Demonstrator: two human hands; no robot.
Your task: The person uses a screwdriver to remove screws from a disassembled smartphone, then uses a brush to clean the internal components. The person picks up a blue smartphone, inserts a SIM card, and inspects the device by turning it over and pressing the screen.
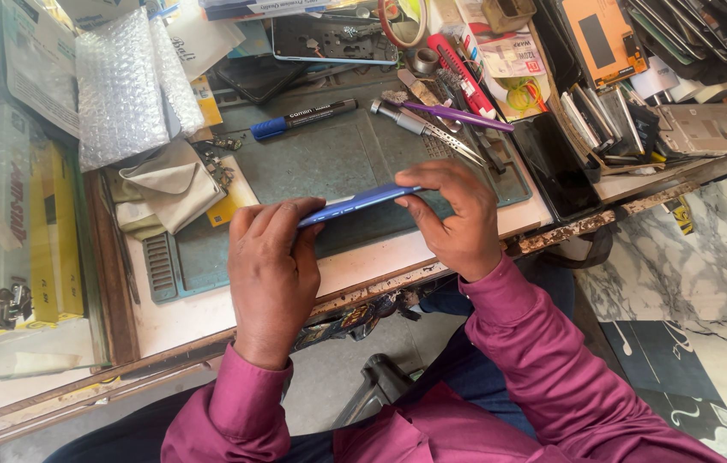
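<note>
Phone [361,202], blue and thin, is held edge-up over the grey work mat [329,167], near the middle of the bench [209,313]. It is gripped at both ends. The left hand [271,261] is wrapped around the phone's left end, with the fingers curled over the top edge. The right hand [458,214] is closed on the right end, with the thumb and fingers pinching the thin edge. Both hands are full, so neither is open.

For this step to be done well, the phone should be kept low over the mat, so that a slip would be a short fall onto something soft. The grip should be firm but not hard, because a thin phone can be bent if both ends are squeezed or twisted too much. The pull of the two hands should be kept even.

Bubble wrap [127,86] and a folded cloth [170,193] lie to the far left. A blue-capped marker [303,118] lies on the far side of the mat. A purple tool [458,116] and metal tweezers [432,133] lie to the far right of it, close to the right hand. Small screws and bits [222,163] are scattered near the cloth, and it would be wise for these not to be knocked.
</note>
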